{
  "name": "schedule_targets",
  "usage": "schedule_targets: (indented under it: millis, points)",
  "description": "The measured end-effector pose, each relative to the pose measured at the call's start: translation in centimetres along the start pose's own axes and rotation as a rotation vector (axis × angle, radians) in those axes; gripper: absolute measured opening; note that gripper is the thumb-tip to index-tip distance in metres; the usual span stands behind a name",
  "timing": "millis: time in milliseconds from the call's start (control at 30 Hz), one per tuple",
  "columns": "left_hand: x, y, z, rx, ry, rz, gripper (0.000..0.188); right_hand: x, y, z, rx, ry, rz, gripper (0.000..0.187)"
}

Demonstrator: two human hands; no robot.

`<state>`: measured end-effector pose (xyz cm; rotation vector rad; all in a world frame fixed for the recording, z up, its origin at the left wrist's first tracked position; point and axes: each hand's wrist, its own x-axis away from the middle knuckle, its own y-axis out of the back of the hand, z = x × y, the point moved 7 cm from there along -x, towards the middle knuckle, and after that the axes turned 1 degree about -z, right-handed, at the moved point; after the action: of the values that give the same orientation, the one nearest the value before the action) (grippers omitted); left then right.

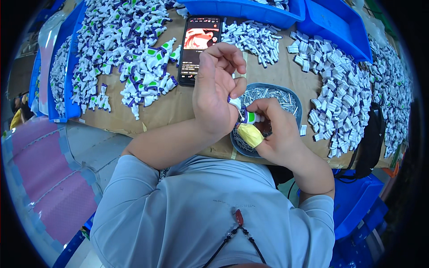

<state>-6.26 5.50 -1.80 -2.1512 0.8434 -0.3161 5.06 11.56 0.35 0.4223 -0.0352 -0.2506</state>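
Note:
Both my hands are close together over a grey-blue tub [300, 111] of small metal pins [280, 94]. My left hand [216, 96] has its fingers curled, with a small white and purple plastic piece [233, 102] pinched low between them. Between the thumb and fingers of my right hand [281, 129] is a white, green and purple toy body [251, 118], partly hidden. A yellow wrap [250, 135] covers the right thumb. The two plastic pieces nearly meet; I cannot tell whether they are joined.
A phone [187, 58] with a lit screen lies behind my left hand. Toy bodies [147, 85] are heaped at left, small white pieces [257, 42] at the back, and white blocky parts [342, 98] at right. Blue bins [333, 27] line the brown-covered table [174, 111].

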Motion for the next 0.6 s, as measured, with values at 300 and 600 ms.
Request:
schedule_targets:
  millis: [300,600]
  points:
    - [0.0,0.0,0.3,0.221,0.105,-0.031,0.037,0.3,0.1,-0.1,0.03,-0.053,-0.024,0.038]
    - [0.1,-0.2,0.9,0.399,0.231,-0.016,0.031,0.3,0.3,0.0,0.021,-0.04,-0.076,0.04]
